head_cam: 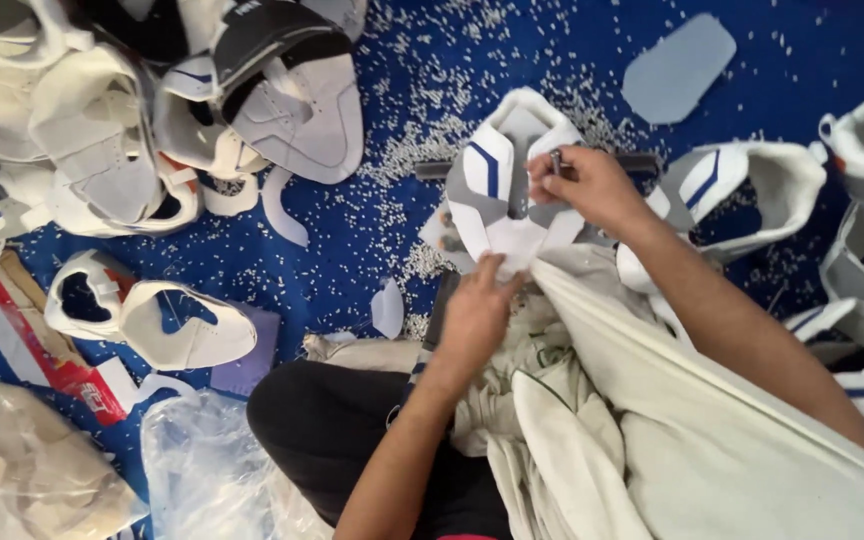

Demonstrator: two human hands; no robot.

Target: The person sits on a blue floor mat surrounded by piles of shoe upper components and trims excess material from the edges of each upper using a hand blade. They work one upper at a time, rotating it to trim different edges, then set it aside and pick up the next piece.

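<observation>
The left hand (477, 310) pinches the bottom of the white shoe top (502, 190) over the lap. The right hand (592, 185) grips a tool (556, 162) on it. A slip could poke fingers.

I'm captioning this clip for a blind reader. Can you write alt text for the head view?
Two hands work on a white shoe upper with blue stripes: the left hand pinches its lower edge and the right hand presses a small tool against it. More uppers lie on a blue floor.
</observation>
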